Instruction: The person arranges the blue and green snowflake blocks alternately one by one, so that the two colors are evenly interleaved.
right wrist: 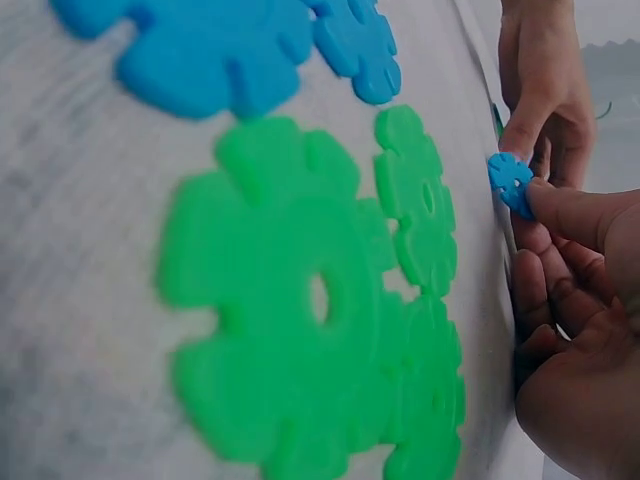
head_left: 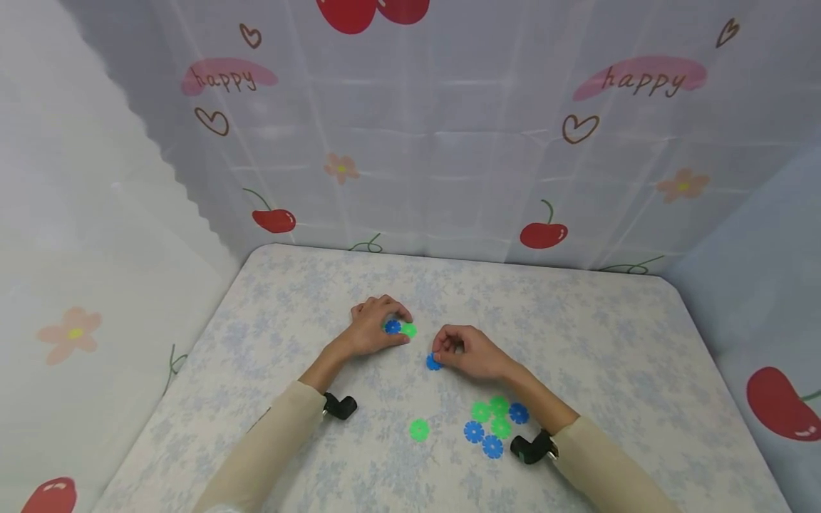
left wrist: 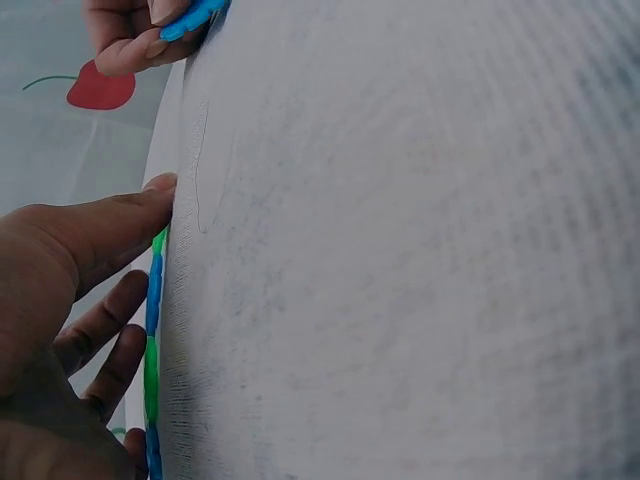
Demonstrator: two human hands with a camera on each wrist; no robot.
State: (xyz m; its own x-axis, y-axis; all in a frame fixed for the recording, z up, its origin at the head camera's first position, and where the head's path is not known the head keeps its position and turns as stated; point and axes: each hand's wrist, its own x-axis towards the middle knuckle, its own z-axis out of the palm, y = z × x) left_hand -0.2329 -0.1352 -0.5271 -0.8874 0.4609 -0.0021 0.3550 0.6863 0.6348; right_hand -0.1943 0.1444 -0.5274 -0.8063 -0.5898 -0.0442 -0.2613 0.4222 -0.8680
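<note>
My right hand (head_left: 473,353) pinches a blue flower-shaped plastic disc (head_left: 433,362) between thumb and fingers, tilted close over the table; the same blue disc (right wrist: 511,184) shows in the right wrist view. To its left, my left hand (head_left: 375,329) rests low on the table, thumb and fingers spread apart around a flat row of discs. A blue disc (head_left: 393,326) and a green disc (head_left: 409,330) of that row show between them. Edge-on in the left wrist view, the row alternates green (left wrist: 151,375) and blue (left wrist: 153,295) beside the fingers.
Several loose green discs (head_left: 499,406) and blue discs (head_left: 492,447) lie grouped by my right forearm. One green disc (head_left: 420,430) lies apart, nearer to me. A pale floral cloth covers the table (head_left: 288,285); a printed curtain (head_left: 423,142) hangs behind it.
</note>
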